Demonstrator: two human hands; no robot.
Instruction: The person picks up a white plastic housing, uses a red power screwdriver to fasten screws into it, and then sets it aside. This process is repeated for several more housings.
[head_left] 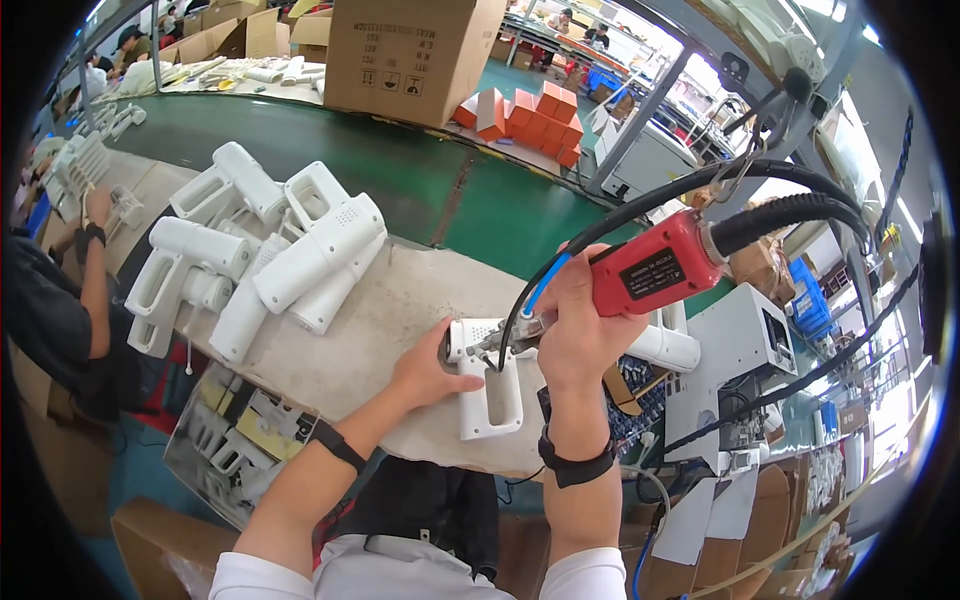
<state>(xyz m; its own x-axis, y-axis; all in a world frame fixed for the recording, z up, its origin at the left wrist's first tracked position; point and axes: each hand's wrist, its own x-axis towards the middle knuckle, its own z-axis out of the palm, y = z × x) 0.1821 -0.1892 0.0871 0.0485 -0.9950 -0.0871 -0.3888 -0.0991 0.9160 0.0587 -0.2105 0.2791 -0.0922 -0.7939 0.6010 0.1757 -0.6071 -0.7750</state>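
Left fingers [466,383] grasped a white handled plastic housing [473,405], frame centre; right fingers [573,280] clenched a red powered screwdriver [650,268] over it. A loose left hold could have let the screwdriver slip.

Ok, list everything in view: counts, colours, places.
Casing: one, white, centre
Tool: one, red, centre right
Other casings: several, white, mostly table's left
Table: one, beige, centre
Belt: one, green, beyond table
Carton: one, brown, top centre
Boxes: several, orange, right of carton
Machine: one, white, right
Cables: several, black, upper right
Loose parts: many, whitish, beyond belt
Co-workers: several, nearest dark-clothed at left
Left hand: one, black-banded, on casing
Right hand: one, black-banded, on tool
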